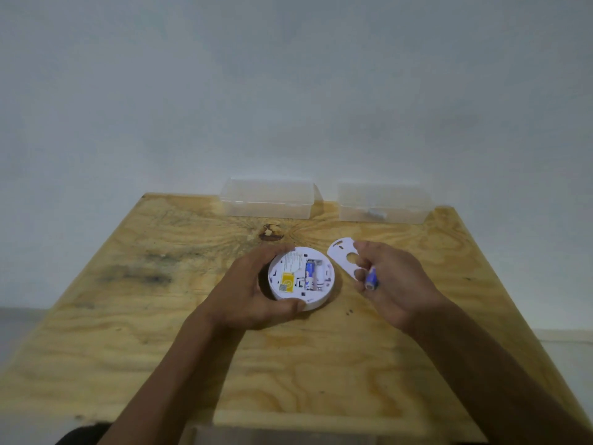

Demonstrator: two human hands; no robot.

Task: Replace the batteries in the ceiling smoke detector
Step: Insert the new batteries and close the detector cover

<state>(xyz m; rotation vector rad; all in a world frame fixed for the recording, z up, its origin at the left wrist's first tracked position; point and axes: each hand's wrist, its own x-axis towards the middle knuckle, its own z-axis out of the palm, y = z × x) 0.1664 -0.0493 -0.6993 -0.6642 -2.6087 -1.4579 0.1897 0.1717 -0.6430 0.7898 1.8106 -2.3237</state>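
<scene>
**Battery Exchange: One Cell Out, One Cell Seated**

The right hand [390,281] is partly closed, its fingers curled round a blue battery [371,278] held clear of the table, just right of the detector. Whether this cell is fresh or spent cannot be told. The left hand [253,292] grips the smoke detector [301,277] by its rim, thumb on the near side and fingers on the far side, steadying it back-side up on the table [160,332] near the middle. The open compartment shows a second battery [309,276] seated on the left; the bay beside it appears vacant.

The mounting plate [345,256] lies flat on the table just behind the right hand, close to the detector. Two clear plastic boxes stand along the far edge: the left box [268,200] and the right box [383,203], the latter holding a small object too blurred to identify.

Hazards from this position:
- Reversed polarity. The markings are unreadable here; inserting the cell without checking them would leave the unit dead.
- Mixing old and new cells, as both look alike.
- A loose grip could drop the cell, which would roll toward a table edge.
- Forcing the cell could bend the spring contact.
- An elbow sweep could knock the mounting plate off the table.
</scene>
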